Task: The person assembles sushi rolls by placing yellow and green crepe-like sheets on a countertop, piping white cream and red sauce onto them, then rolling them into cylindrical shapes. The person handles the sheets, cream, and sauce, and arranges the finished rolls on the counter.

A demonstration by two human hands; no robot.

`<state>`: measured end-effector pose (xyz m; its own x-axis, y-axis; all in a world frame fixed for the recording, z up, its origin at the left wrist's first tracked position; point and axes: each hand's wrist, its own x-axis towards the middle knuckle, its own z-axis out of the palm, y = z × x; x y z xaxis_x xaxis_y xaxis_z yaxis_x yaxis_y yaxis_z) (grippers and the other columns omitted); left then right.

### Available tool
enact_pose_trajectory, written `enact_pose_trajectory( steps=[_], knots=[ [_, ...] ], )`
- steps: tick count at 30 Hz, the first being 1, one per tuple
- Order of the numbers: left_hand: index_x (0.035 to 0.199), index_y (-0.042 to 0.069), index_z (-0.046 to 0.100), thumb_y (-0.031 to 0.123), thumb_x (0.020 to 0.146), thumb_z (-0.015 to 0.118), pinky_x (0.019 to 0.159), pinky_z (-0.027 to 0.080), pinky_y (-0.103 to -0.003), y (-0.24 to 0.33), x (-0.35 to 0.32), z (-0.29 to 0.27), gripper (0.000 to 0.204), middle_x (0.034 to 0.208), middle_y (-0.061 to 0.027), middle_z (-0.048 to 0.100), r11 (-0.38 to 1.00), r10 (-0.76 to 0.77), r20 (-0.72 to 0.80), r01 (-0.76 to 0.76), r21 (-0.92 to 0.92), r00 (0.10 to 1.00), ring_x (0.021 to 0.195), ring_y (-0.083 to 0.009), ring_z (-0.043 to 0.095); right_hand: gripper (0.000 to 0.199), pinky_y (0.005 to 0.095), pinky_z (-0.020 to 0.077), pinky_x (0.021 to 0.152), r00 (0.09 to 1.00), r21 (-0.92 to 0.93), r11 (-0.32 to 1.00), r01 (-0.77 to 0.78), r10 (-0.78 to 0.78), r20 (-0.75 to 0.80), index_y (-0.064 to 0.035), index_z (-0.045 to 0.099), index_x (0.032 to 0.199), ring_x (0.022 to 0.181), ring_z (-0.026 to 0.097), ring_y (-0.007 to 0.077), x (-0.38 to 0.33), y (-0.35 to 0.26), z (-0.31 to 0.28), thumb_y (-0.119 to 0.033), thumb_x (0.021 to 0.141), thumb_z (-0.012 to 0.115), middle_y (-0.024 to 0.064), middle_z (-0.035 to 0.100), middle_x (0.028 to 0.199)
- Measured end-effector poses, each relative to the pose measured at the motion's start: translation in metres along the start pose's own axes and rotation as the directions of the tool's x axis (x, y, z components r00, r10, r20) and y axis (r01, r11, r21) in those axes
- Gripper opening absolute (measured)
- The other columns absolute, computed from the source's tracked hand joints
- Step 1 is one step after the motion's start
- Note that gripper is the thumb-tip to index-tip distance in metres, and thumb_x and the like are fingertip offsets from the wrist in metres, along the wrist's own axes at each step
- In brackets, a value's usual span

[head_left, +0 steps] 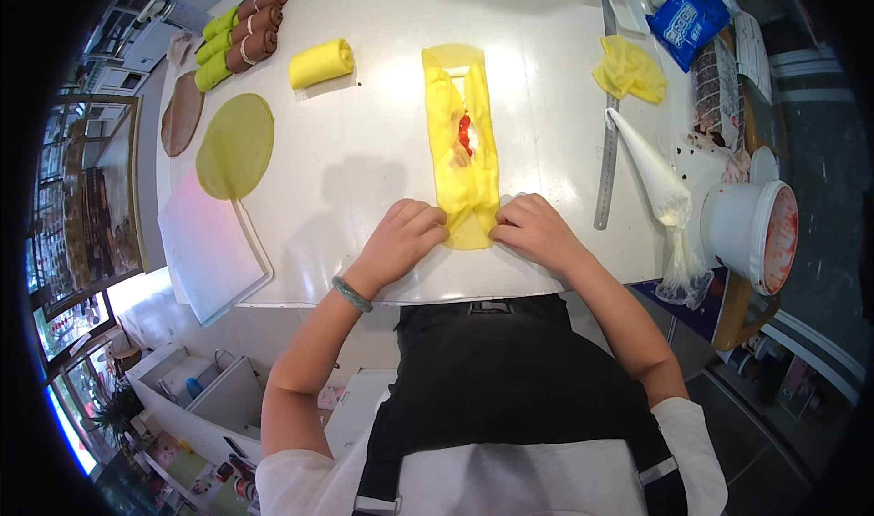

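A long yellow crepe (443,152) lies lengthwise before me on the white table, its two long sides folded inward. Through the gap between the folds show white cream and a red filling (464,134). My left hand (403,236) pinches the crepe's near left edge with curled fingers. At the near right edge, my right hand (535,232) does the same. The near end of the crepe lies flat between my hands. A finished yellow crepe roll (321,65) sits farther off to the left.
At far left are several green-and-brown rolls (244,38), a green crepe round (236,146), a brown round (183,113) and white sheets (214,234). On the right lie a steel ruler (606,170), a piping bag (651,170), a crumpled yellow crepe (630,68), a blue packet (689,23) and a white tub (742,229).
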<state>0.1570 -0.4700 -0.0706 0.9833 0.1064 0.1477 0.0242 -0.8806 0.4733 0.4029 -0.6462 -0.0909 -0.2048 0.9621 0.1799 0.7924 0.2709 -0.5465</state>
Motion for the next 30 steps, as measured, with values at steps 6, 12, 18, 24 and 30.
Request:
enact_pose_trajectory(
  steps=[6, 12, 18, 24, 30],
  knots=[
    [0.096, 0.008, 0.067, 0.004, 0.084, 0.075, 0.100, 0.043, -0.041, -0.001, 0.013, 0.007, 0.015, 0.110, -0.0069, 0.063, 0.861, -0.329, -0.159, 0.227, -0.454, 0.931, 0.112, -0.0294, 0.055, 0.011, 0.0341, 0.0501, 0.087, 0.886, 0.584, 0.771, -0.254, 0.428, -0.180, -0.0055, 0.067, 0.095, 0.094, 0.062, 0.0215, 0.008, -0.001, 0.002, -0.007, 0.089, 0.076, 0.0047, 0.062, 0.099],
    [0.095, 0.007, 0.068, 0.000, 0.084, 0.073, 0.098, 0.042, -0.042, -0.008, 0.053, 0.024, 0.015, 0.109, -0.0081, 0.063, 0.842, -0.535, -0.414, 0.426, -0.332, 0.736, 0.113, -0.0302, 0.054, 0.005, 0.0298, 0.0573, 0.075, 0.722, 0.479, 0.739, -0.473, 0.637, -0.269, -0.0006, 0.065, 0.097, 0.082, 0.066, 0.0229, 0.047, -0.003, 0.002, 0.000, 0.093, 0.068, 0.0095, 0.063, 0.100],
    [0.107, 0.009, 0.070, 0.009, 0.080, 0.073, 0.098, 0.044, -0.043, -0.025, 0.045, 0.020, 0.027, 0.111, -0.0053, 0.066, 0.990, -0.060, -0.291, 0.094, 0.103, 0.955, 0.107, -0.0262, 0.059, 0.023, 0.0364, 0.0513, 0.084, 0.954, -0.015, 0.987, -0.157, 0.148, -0.260, -0.0065, 0.066, 0.103, 0.094, 0.064, 0.0245, 0.037, 0.020, 0.007, -0.009, 0.083, 0.077, 0.0057, 0.065, 0.104],
    [0.128, 0.010, 0.068, 0.018, 0.084, 0.076, 0.097, 0.045, -0.041, -0.012, 0.033, -0.003, 0.046, 0.111, -0.0007, 0.070, 0.992, -0.043, -0.169, 0.062, 0.111, 0.985, 0.103, -0.0228, 0.062, 0.028, 0.0392, 0.0490, 0.088, 0.981, -0.144, 0.988, -0.058, 0.029, -0.194, -0.0093, 0.067, 0.108, 0.097, 0.063, 0.0249, 0.043, 0.011, -0.018, -0.017, 0.083, 0.077, 0.0040, 0.066, 0.107],
    [0.121, 0.007, 0.066, 0.014, 0.083, 0.079, 0.093, 0.046, -0.042, -0.023, 0.046, 0.003, 0.041, 0.100, -0.0046, 0.071, 0.935, -0.344, -0.281, 0.300, -0.189, 0.896, 0.095, -0.0253, 0.062, 0.027, 0.0398, 0.0491, 0.083, 0.954, -0.008, 0.988, -0.154, 0.147, -0.261, -0.0093, 0.067, 0.104, 0.093, 0.064, 0.0257, 0.054, 0.026, -0.019, -0.012, 0.080, 0.079, 0.0040, 0.068, 0.095]
  ],
)
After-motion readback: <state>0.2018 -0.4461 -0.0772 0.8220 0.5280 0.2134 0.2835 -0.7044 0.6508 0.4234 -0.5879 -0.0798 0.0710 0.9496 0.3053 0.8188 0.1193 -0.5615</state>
